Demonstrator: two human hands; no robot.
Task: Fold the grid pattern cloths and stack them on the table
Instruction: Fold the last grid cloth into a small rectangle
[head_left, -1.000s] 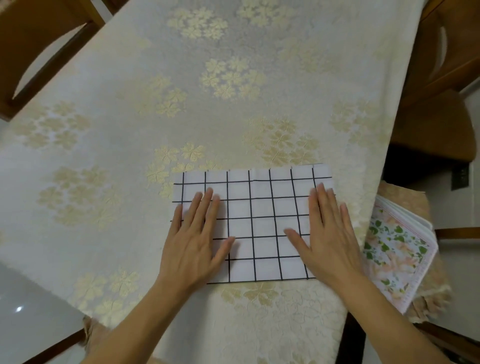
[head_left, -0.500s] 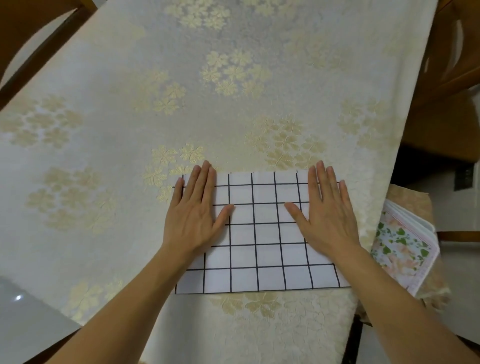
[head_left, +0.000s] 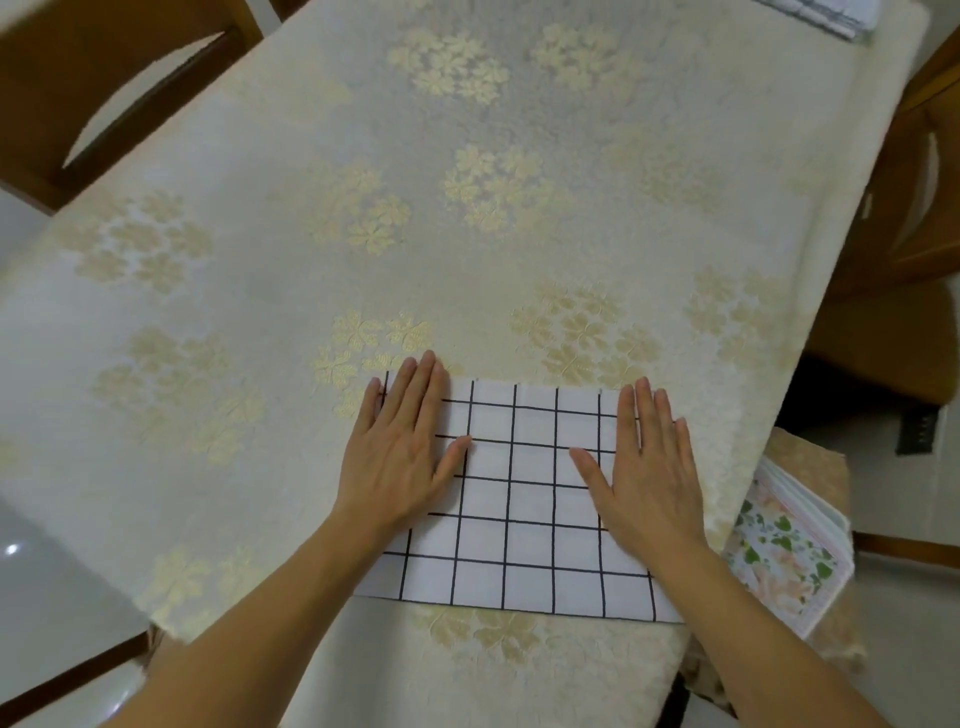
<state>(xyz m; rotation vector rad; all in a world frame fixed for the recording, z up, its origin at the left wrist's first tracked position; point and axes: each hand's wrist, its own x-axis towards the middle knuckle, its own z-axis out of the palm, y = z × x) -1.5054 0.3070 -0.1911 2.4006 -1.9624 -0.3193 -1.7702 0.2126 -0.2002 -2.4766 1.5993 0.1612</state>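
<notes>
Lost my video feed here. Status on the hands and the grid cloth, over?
Left hand and right hand both flat, open, pressing the grid cloth. Cloth folded, flat near table front edge. Nothing in the way.

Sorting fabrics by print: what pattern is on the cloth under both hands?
White with a black grid, on the cloth, clearest in the head view.

Bare tablecloth (head_left: 311, 218) beyond the hands; far-corner stack (head_left: 826, 13) only.
</notes>
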